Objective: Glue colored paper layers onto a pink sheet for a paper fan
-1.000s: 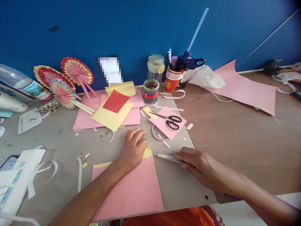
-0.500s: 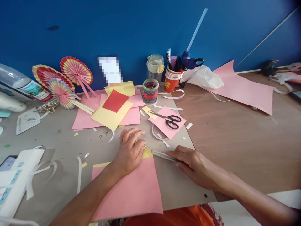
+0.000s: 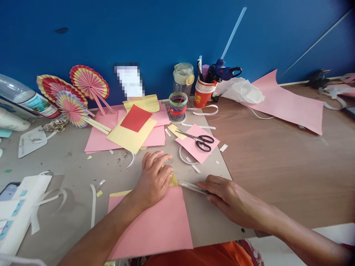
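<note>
My right hand (image 3: 227,194) is wrapped round a slim, pale utility knife (image 3: 191,186). The knife's tip meets the right edge of a yellow paper (image 3: 173,180). This yellow sheet shows along the top of a pink paper (image 3: 163,221) at the desk's front. My left hand (image 3: 155,177) rests over the top of these papers, its fingers bent and its thumb against the yellow edge. The hand and forearm hide part of both sheets. Beyond the knife, black-handled scissors (image 3: 202,142) lie on a pink square (image 3: 191,153).
Pink and yellow sheets with a red square (image 3: 136,118) are stacked behind my left hand. Farther back stand a red paper cup (image 3: 203,95) with a glue gun (image 3: 222,71), and a clear bottle (image 3: 183,79). Folded paper fans (image 3: 90,85) are at left, a power strip (image 3: 24,207) nearer.
The knife tip has moved slightly left and down to the yellow paper's edge, and the yellow corner looks more bent. My left hand has barely moved.
</note>
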Demonstrator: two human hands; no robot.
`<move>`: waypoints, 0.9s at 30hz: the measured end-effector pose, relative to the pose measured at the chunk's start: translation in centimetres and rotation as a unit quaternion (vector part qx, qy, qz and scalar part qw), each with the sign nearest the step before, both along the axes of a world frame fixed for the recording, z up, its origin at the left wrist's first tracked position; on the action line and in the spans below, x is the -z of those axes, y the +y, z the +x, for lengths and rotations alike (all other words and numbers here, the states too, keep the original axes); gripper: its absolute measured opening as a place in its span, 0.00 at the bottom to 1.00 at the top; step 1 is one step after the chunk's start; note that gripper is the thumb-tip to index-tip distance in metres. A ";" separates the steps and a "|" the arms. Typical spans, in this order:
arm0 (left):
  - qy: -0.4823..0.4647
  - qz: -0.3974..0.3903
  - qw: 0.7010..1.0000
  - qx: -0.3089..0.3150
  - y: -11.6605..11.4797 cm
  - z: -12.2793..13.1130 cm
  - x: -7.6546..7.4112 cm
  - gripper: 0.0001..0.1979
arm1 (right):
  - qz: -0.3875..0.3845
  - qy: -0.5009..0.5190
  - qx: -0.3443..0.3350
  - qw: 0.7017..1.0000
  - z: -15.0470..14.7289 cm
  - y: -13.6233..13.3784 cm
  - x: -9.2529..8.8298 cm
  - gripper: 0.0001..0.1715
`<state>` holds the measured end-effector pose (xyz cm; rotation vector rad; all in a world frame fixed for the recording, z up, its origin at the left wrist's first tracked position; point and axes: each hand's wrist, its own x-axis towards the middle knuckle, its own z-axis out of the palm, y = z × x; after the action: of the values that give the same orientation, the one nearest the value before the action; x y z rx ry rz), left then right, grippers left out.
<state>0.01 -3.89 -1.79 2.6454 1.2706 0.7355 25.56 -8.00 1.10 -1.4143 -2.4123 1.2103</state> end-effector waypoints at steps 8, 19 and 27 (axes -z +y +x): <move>-0.031 -0.058 0.998 -0.005 0.1 -0.2 -0.1 0.08 | 0.051 -0.014 -0.036 0.998 0.3 0.5 0.8 0.20; -0.002 -0.163 0.987 -0.003 0.3 -0.5 0.5 0.25 | 0.125 0.004 -0.077 0.989 -0.5 1.4 0.8 0.21; 0.039 -0.215 0.976 -0.022 0.6 -0.9 1.4 0.36 | 0.122 -0.025 -0.097 0.987 -0.3 1.0 0.9 0.21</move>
<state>-0.87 -3.24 -3.16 2.3186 1.3343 0.3151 25.28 -6.97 0.22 -1.1765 -2.6741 0.8812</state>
